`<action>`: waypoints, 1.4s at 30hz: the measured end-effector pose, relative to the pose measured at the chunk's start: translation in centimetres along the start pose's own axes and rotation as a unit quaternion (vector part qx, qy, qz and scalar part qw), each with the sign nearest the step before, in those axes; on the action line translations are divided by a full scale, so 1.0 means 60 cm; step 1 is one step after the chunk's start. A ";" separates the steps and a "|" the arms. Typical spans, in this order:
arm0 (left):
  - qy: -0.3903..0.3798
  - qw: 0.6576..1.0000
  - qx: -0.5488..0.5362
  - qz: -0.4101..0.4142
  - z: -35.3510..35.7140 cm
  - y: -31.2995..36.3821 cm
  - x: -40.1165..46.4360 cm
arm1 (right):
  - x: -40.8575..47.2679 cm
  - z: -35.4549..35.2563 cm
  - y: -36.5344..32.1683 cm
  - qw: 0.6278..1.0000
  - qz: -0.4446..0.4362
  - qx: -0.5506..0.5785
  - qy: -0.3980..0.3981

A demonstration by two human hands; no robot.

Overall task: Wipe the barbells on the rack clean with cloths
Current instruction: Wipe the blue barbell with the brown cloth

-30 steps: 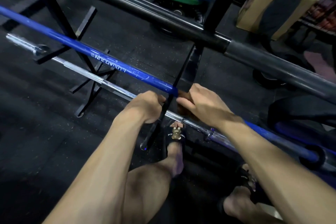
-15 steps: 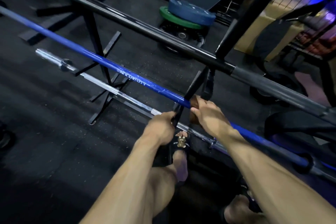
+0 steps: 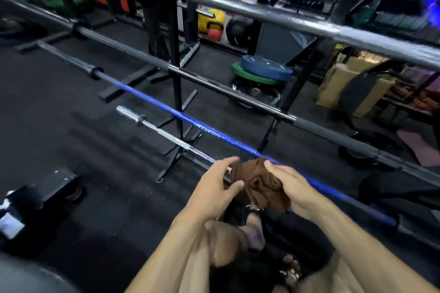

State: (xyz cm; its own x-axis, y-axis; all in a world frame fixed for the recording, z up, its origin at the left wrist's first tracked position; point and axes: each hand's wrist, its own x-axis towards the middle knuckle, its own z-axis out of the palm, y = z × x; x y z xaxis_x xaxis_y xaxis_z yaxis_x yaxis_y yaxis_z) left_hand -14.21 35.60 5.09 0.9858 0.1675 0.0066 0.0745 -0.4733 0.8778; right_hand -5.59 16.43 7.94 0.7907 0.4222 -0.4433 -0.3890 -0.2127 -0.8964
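Low centre of the frame: the right hand [image 3: 294, 191] grips a bunched-up brown cloth [image 3: 258, 184], while the left hand [image 3: 214, 189] sits just beside it with fingers spread and loose, holding nothing. Right behind the cloth runs the blue barbell [image 3: 190, 119], slanting toward the upper left. Farther up the rack [image 3: 176, 74] are a black barbell [image 3: 214, 84] and a grey one [image 3: 262, 12].

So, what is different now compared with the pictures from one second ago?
Both hands have come off the blue barbell. The right hand now holds the brown cloth bunched up, lifted just off the bar. The left hand has let go and is open, fingers spread, reaching toward the cloth. The barbells lie on the rack as before.
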 end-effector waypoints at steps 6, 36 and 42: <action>-0.018 0.989 0.036 0.145 -0.059 0.119 -0.079 | -0.129 0.041 -0.065 0.991 0.024 0.076 -0.107; -0.067 0.974 -0.212 -0.035 -0.102 -0.060 0.023 | 0.074 0.145 0.037 0.984 -0.159 0.064 0.048; 0.017 0.973 -0.205 -0.100 -0.117 -0.152 0.165 | 0.208 0.178 0.021 0.989 -0.036 0.105 0.097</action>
State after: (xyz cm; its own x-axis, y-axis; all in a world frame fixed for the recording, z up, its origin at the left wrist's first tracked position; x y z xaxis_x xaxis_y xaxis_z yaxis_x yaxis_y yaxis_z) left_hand -6.21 47.63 0.54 0.9514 0.2531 -0.1752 0.1923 -0.0443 0.9803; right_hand -1.26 30.81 1.23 0.8878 0.2490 -0.3871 -0.4015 0.0081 -0.9158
